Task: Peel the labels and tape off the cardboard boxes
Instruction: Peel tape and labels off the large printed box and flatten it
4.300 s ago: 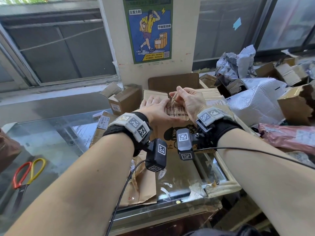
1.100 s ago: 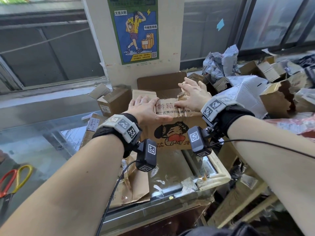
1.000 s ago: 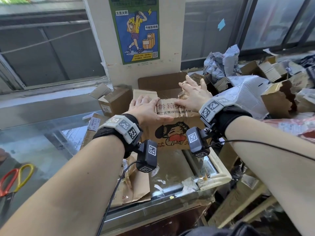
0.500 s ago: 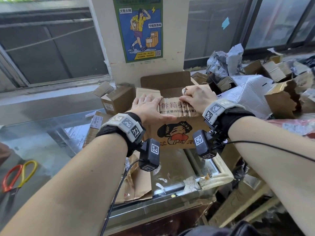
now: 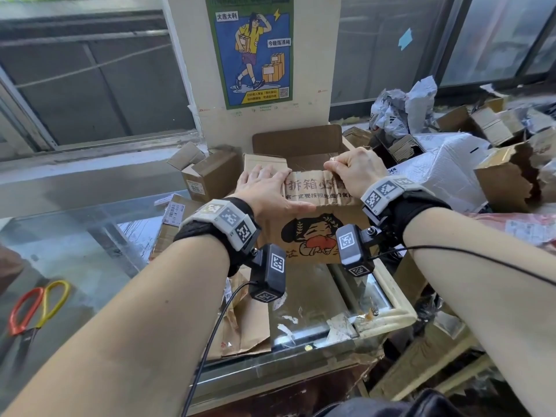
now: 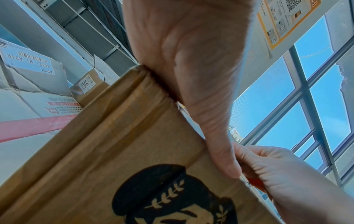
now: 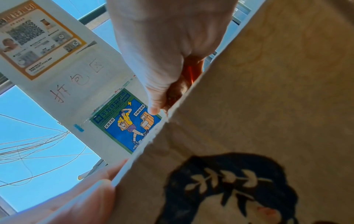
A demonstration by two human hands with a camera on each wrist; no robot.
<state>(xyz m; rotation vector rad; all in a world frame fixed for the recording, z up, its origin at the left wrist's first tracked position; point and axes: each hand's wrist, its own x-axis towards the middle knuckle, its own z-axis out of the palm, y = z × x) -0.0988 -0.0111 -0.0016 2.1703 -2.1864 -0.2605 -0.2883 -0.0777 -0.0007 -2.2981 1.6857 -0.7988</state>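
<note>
An open brown cardboard box [image 5: 319, 236] with a printed face and black characters stands on the glass counter, its near flap folded toward me. My left hand [image 5: 264, 191] presses flat on the flap's left part, fingers straight; in the left wrist view the palm [image 6: 191, 60] bears on the box's top edge [image 6: 134, 98]. My right hand [image 5: 352, 170] is curled at the flap's upper right edge and pinches a small pale bit of tape [image 5: 331, 159]. The right wrist view shows its fingers [image 7: 162, 53] clamped over the cardboard edge [image 7: 268, 106].
Red-and-yellow scissors [image 5: 36, 308] lie at the left on the glass counter [image 5: 90, 251]. A small box with a 1010 label [image 5: 207, 179] sits behind the left hand. Boxes and grey mailer bags [image 5: 445, 176] pile up on the right. Torn cardboard [image 5: 243, 326] lies near the front edge.
The right hand, spread over the flap a second ago, has curled its fingers onto the flap's top edge. The left hand stays pressed on the flap.
</note>
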